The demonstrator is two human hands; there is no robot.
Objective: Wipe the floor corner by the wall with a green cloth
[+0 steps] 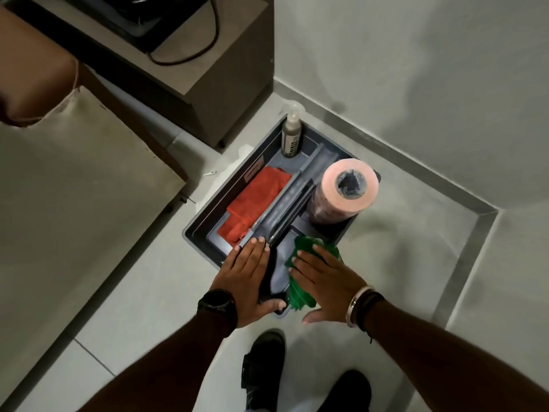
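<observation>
1. Nearest to the camera, two dark shoes [264,370] are standing on the pale floor [401,248], and both forearms are reaching forward and down from the bottom edge.
2. The left hand [246,281] is lying flat with the fingers stretched and close together. It is resting on the near rim of the grey caddy [205,248], over its black handle [267,281]. It is not gripping anything that I can see. A dark watch [217,304] is sitting on that wrist.
3. The right hand [326,281] is also spread open, palm down. It is pressing on the green cloth [300,289], which is lying bunched in the near right part of the caddy. The fingers are not yet closing around the cloth. Bracelets [362,304] are sitting on this wrist.
4. Further in the caddy, a red cloth [255,203] is lying in the left compartment, a pink paper roll [347,191] is standing on the right, and a spray bottle [292,135] is standing at the far end.
5. Beyond, the floor corner [490,215] is waiting on the right, where the grey skirting meets, well apart from both hands.
6. My judgement: the task is only beginning. The cloth is not picked up, and no wiping is done. What is left is lifting the cloth, moving to the corner and wiping there.
</observation>
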